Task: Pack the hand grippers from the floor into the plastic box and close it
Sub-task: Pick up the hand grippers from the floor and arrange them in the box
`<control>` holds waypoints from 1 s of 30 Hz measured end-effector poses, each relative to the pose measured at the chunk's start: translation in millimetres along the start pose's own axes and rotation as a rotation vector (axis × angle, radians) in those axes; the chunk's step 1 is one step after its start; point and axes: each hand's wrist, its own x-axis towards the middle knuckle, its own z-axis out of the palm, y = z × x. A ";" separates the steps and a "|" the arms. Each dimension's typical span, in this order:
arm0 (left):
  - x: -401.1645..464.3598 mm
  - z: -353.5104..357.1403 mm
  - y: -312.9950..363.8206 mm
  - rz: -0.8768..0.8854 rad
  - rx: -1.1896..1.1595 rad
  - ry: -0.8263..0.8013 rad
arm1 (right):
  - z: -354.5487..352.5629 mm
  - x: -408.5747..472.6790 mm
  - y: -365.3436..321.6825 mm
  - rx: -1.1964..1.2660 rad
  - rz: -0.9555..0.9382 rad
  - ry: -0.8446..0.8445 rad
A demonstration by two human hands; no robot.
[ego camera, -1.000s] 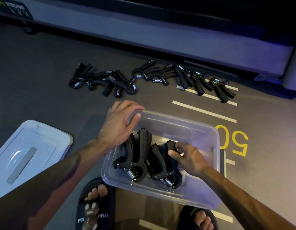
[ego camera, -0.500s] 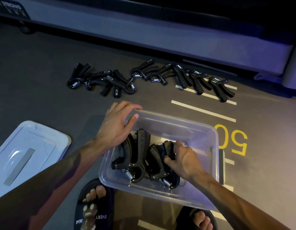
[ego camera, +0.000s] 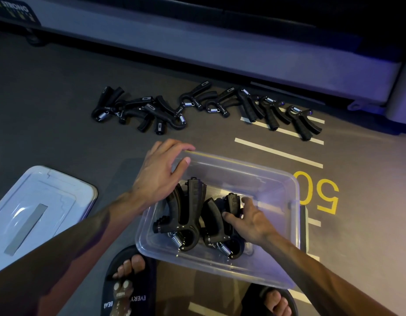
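Two hand grippers lie inside the clear plastic box (ego camera: 275, 265), which sits on the floor (ego camera: 49, 92) with its top open. The left hand (ego camera: 156, 176) curls over the box's far-left rim corner. The right hand (ego camera: 249, 220) pinches the right-hand gripper (ego camera: 214, 218); beside it lies the other boxed gripper (ego camera: 188, 215). Beyond the box's far edge, past a strip of bare floor, a row of loose grippers (ego camera: 197, 106) stretches. Left of the box rests the lid (ego camera: 33, 215). Right of it, yellow "50" (ego camera: 318, 192) is painted. A slipper (ego camera: 129, 290) reads "EVERY" and perhaps "BEAR"; a far label (ego camera: 15, 10) reads "STRONG".
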 end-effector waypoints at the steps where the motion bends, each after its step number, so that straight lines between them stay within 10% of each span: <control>1: -0.1 -0.1 0.1 -0.002 0.001 -0.002 | 2.9 0.0 -1.0 0.006 0.002 0.000; 30: 1.5 2.7 -1.9 0.004 -0.006 0.017 | 16.5 -0.8 -1.5 0.022 0.012 0.134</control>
